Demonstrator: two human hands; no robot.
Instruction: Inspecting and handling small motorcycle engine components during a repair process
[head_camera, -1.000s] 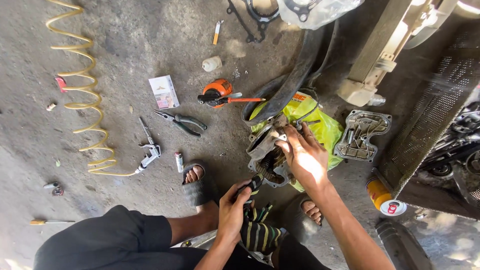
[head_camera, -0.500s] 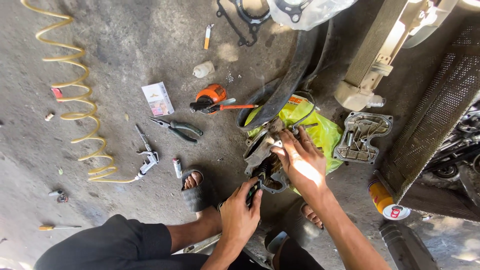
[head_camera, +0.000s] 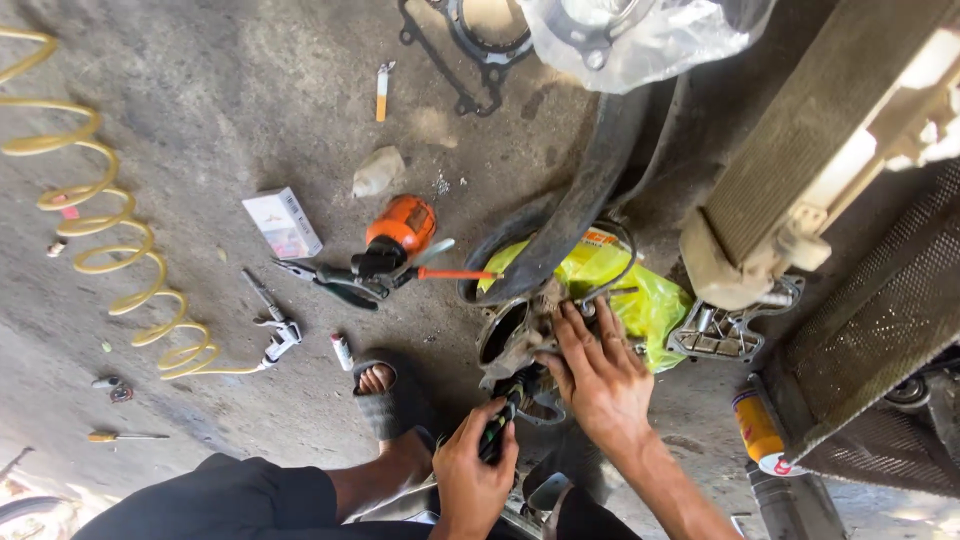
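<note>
My right hand (head_camera: 597, 372) lies flat with fingers spread on a dirty grey metal engine part (head_camera: 512, 338) on the concrete floor, pressing it from the right. My left hand (head_camera: 474, 476) is closed around the dark handle of a screwdriver-like tool (head_camera: 502, 420), whose tip points up into the part's underside. The part rests partly on a yellow-green plastic bag (head_camera: 640, 290), below a thick black rubber hose (head_camera: 590, 190). My sandalled foot (head_camera: 380, 395) is just left of my left hand.
Orange spray bottle (head_camera: 400, 228), pliers (head_camera: 325, 280), small white box (head_camera: 284, 222), coiled yellow air hose (head_camera: 110, 240) with blow gun (head_camera: 280, 335), screwdriver (head_camera: 125, 436), gasket (head_camera: 470, 40), metal bracket (head_camera: 730, 325), radiator (head_camera: 800, 150), orange can (head_camera: 760, 430), clear plastic bag (head_camera: 640, 35).
My view has moved closer. My left hand has risen towards the engine part with the tool; my right hand has stayed spread on the part.
</note>
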